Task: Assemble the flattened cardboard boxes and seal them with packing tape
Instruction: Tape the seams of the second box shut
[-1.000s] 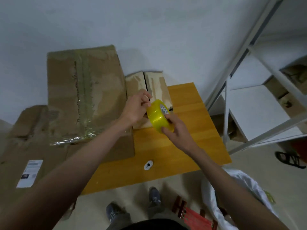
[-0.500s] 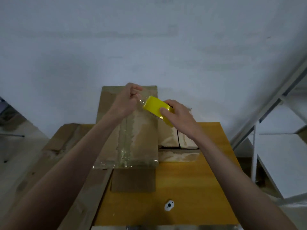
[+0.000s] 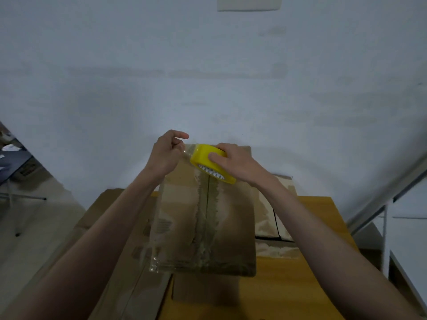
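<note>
Pinching the tape's free end, the left hand [image 3: 166, 153] draws a short clear strip from the yellow roll [image 3: 209, 161], which the right hand [image 3: 233, 161] grips just above the box [image 3: 203, 218] standing on the desk [image 3: 300, 285]. The strip could fold and stick to itself, or land off the centre seam, if tension slackens.

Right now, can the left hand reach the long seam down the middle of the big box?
Probably yes. The left hand is just above the big box, and nothing covers the seam. But it pinches the tape end pulled from the yellow tape roll, which the right hand holds, so it's busy.
</note>
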